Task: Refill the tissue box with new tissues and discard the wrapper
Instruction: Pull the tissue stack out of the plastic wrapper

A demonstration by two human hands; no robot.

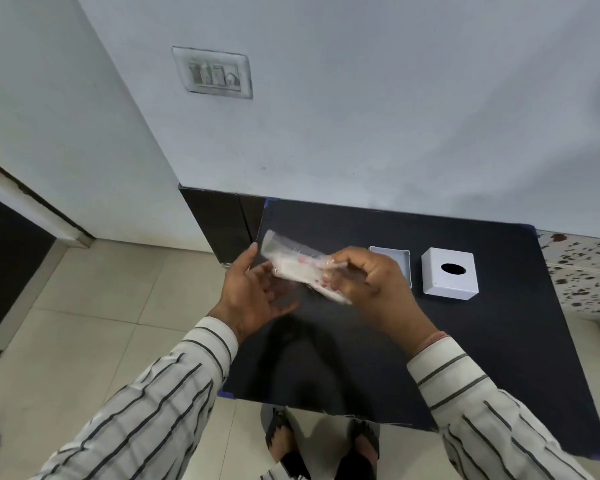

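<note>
A pack of white tissues (297,268) in clear wrapper with red print is held above the black table (499,341). My right hand (371,278) pinches its right end. Just below the pack's left end, my left hand (253,292) is palm up with fingers spread, and whether it touches the wrapper is unclear. The white tissue box cover (449,273) with a dark oval slot stands on the table to the right. The box's shallow white base (395,256) lies beside it, partly hidden by my right hand.
The table stands against a pale wall bearing a switch plate (213,72). A dark cabinet panel (219,223) is at the table's left rear. Tiled floor (101,306) lies to the left, and my sandalled feet (323,445) are at the table's near edge.
</note>
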